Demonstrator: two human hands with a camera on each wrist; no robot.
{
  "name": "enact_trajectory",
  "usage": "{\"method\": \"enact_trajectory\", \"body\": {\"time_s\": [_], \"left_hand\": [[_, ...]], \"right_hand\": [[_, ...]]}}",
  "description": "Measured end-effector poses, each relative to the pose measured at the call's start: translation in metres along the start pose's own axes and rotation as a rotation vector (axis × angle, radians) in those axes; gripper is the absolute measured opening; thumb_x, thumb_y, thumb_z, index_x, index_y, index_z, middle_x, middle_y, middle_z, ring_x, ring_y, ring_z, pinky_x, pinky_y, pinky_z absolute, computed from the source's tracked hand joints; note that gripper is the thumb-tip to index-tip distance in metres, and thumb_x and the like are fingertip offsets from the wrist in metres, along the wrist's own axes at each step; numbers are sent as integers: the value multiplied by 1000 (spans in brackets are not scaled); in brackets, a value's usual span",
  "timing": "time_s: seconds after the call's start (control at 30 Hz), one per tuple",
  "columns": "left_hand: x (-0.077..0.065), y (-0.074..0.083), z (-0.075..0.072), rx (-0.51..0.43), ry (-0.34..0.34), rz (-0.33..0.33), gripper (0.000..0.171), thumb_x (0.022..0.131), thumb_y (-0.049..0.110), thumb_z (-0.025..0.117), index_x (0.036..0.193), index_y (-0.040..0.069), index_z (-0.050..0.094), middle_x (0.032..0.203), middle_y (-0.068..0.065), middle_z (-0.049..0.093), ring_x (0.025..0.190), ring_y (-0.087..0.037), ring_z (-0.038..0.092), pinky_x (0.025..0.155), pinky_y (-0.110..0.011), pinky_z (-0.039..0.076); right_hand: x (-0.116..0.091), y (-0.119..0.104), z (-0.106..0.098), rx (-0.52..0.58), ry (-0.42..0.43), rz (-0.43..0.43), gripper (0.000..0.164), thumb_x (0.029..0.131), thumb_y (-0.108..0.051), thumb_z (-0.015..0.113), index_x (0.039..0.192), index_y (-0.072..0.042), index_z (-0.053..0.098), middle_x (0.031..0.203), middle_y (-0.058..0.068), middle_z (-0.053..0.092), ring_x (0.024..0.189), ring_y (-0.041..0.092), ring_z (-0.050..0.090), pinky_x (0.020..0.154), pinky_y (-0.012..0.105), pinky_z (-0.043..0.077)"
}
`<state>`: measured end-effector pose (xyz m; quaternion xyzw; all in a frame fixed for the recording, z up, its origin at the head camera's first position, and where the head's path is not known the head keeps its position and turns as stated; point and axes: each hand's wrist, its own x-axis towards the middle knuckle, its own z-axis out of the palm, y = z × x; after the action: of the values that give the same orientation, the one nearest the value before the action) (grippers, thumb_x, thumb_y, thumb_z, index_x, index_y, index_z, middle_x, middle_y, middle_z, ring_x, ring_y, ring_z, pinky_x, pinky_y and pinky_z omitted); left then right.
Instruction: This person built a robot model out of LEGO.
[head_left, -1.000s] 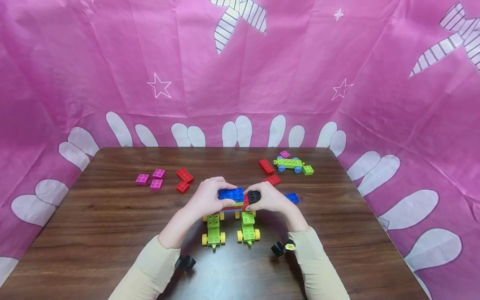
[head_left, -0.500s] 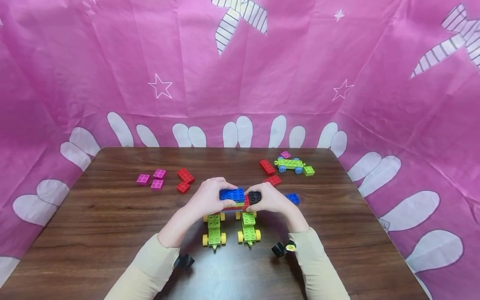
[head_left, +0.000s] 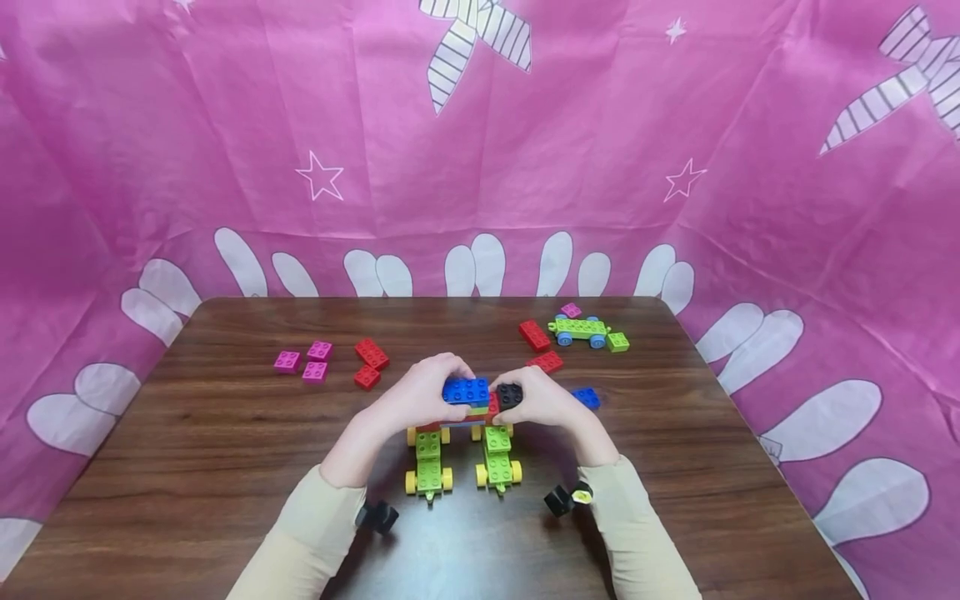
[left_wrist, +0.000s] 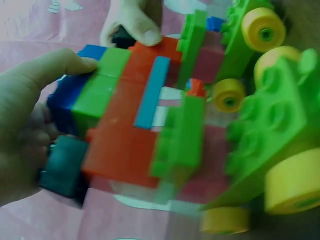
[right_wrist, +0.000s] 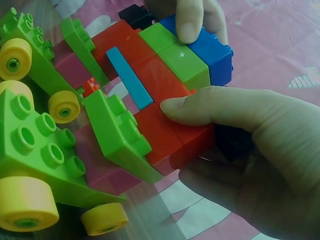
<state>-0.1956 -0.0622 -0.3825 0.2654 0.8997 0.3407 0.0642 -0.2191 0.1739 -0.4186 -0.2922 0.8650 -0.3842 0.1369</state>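
Note:
A model of toy building bricks (head_left: 467, 421) stands at the table's near middle, on two lime-green wheeled bases (head_left: 497, 467) with yellow wheels. Pink, green and red bricks are stacked above the bases. My left hand (head_left: 429, 390) grips the model at its blue top brick (head_left: 467, 391), thumb on the near side. At the right end my right hand (head_left: 538, 395) holds it around a black brick (head_left: 509, 395). In the right wrist view the right thumb presses a red brick (right_wrist: 187, 127). Another black brick (left_wrist: 65, 167) shows at the left end, beneath the left hand.
Pink bricks (head_left: 315, 372) and red bricks (head_left: 371, 353) lie back left. Back right are red bricks (head_left: 534, 335), a green car base (head_left: 579, 328) with blue wheels, and a small green brick (head_left: 617, 342). A blue brick (head_left: 586, 398) lies beside the right hand.
My left hand and forearm have shifted slightly to the right, and the left thumb sits a little lower on the blue brick. The right hand and wheeled bases stay in place.

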Motion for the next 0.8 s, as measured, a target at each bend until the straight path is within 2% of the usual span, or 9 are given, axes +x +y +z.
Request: {"method": "enact_trajectory", "body": {"time_s": [0.13, 0.27, 0.53, 0.63, 0.8], "left_hand": [[0, -8, 5, 5, -6, 28, 49, 74, 20, 83, 117, 12, 61, 116, -4, 62, 106, -22, 58, 89, -41, 56], [-4, -13, 3, 4, 10, 76, 49, 77, 23, 83, 121, 13, 63, 117, -4, 63, 106, -21, 59, 89, -40, 56], [-14, -21, -1, -95, 20, 138, 49, 82, 25, 80, 126, 13, 63, 119, -4, 66, 102, -18, 60, 86, -31, 55], [-16, -24, -1, -106, 40, 139, 50, 81, 25, 80, 127, 13, 63, 120, -4, 66, 103, -18, 60, 86, -32, 55], [-19, -25, -4, -98, 67, 97, 51, 79, 24, 82, 126, 14, 64, 121, -3, 67, 100, -18, 61, 84, -33, 57]], "right_hand": [[0, -1, 0, 3, -7, 2, 38, 75, -18, 83, 109, -8, 71, 95, 2, 74, 80, 13, 65, 71, 27, 57], [-1, -3, 0, -8, -4, 11, 39, 74, -18, 83, 110, -8, 71, 97, 2, 74, 83, 14, 64, 72, 27, 57], [-3, -4, -1, -42, -6, 21, 41, 75, -20, 82, 112, -9, 69, 101, 3, 73, 86, 15, 63, 73, 26, 56], [-3, -4, -2, -64, -7, 18, 42, 75, -20, 82, 114, -9, 69, 103, 3, 73, 89, 16, 63, 75, 27, 56], [-4, -5, -4, -91, -18, 4, 50, 77, -25, 82, 120, -8, 65, 110, 5, 71, 97, 18, 62, 81, 29, 55]]}}
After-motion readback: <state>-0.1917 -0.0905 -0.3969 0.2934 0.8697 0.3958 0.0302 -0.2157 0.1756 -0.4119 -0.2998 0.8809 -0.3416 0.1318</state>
